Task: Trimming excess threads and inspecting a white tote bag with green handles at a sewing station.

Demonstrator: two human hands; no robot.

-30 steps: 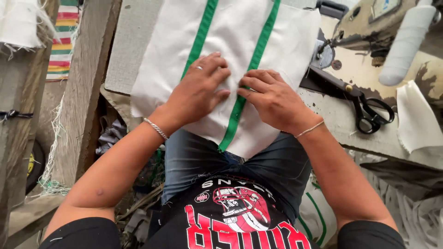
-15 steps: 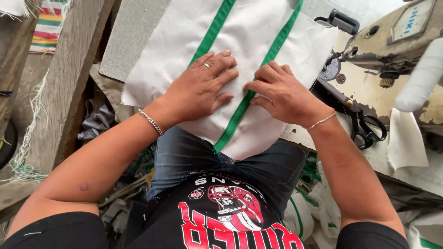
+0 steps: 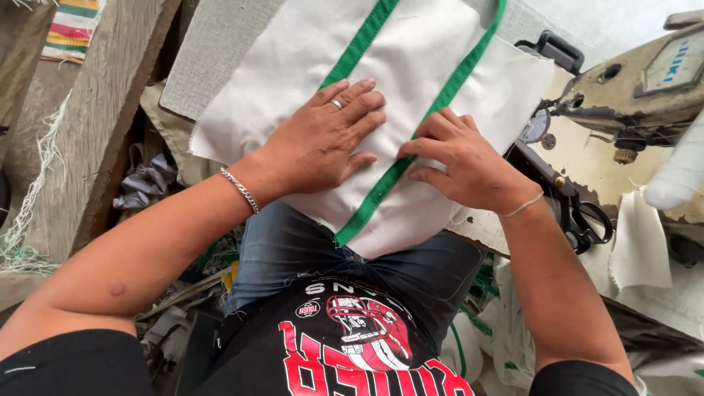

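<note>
Two green straps (image 3: 381,183) run down the white cloth panel (image 3: 293,103) draped from table to lap; left hand (image 3: 323,143) presses flat, fingers spread, pinning it, right hand (image 3: 466,165) curls fingertips onto the strap, scissors (image 3: 579,213) lying beside

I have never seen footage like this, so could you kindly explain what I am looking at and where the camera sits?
The camera sits on a person's head and looks down at their own two bare hands. The left hand lies flat on a white cloth panel with two green strips. The right hand presses its fingertips on one strip. Neither hand holds anything. The cloth hangs over the person's lap. On the right stands a worn sewing machine, with black scissors lying beside it.
</note>
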